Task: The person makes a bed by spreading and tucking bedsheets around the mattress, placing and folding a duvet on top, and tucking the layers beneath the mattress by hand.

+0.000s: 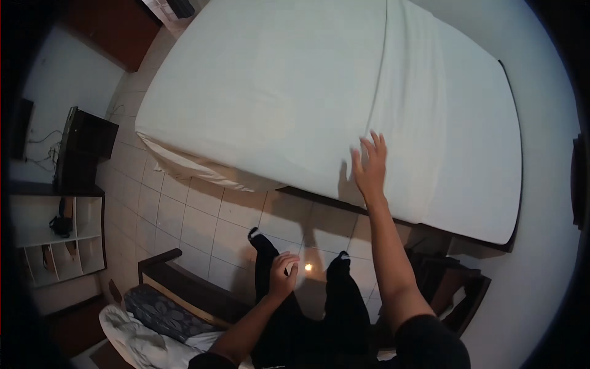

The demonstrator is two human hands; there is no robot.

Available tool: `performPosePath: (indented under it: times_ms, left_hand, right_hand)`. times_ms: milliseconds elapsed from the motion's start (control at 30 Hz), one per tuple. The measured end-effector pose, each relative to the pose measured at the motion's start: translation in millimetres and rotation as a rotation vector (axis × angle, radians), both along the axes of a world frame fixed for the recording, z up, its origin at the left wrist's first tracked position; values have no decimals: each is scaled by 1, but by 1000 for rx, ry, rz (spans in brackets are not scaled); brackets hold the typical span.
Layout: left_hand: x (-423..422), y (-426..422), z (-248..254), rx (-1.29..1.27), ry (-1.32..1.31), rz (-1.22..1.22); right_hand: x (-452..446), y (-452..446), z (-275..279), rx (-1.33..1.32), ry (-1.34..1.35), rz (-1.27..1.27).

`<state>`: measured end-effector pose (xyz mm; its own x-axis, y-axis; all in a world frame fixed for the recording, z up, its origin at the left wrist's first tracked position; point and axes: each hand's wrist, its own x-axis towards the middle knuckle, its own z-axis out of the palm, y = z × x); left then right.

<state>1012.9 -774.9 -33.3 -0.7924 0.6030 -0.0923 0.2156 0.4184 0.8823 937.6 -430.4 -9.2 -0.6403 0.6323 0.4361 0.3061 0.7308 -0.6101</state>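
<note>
A large bed covered by a white sheet (pixel 264 80) fills the upper middle of the head view. A folded band of the sheet (pixel 424 80) runs across it toward the right end. My right hand (pixel 372 169) reaches over the near side of the bed, fingers apart, with nothing in it. Its shadow falls on the sheet beside it; I cannot tell whether the fingertips touch the cloth. My left hand (pixel 284 275) hangs in front of my legs, fingers loosely curved and apart, holding nothing. At the bed's left corner the sheet hangs down in loose folds.
Light floor tiles (pixel 200 212) show between my legs and the bed. Left stand a white cubby shelf (pixel 55 237) and a dark cabinet (pixel 92 144). A dark wooden seat with a patterned cushion (pixel 163 310) is lower left; dark wooden furniture (pixel 458 283) stands lower right.
</note>
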Motion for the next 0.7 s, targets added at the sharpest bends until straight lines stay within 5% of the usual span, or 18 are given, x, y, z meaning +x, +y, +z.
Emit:
performPosePath:
  times_ms: [67, 300, 433, 500, 600, 700]
  left_hand:
    - [-50, 16, 24, 77, 82, 60]
    - [-260, 78, 92, 384, 274, -392]
    - [-341, 93, 65, 176, 421, -548]
    - [-402, 88, 31, -53, 594, -583]
    - [-526, 38, -36, -251, 847, -496]
    - [-615, -28, -48, -581, 894, -101]
  right_hand:
    - [-80, -30, -40, 113, -368, -148]
    - [-316, -260, -60, 146, -298, 474]
    - [-384, -342, -42, 140, -428, 876]
    - [-390, -381, -75, -215, -134, 1052]
    - [-345, -382, -66, -507, 2, 969]
    - [-288, -309, -32, -717, 13, 736]
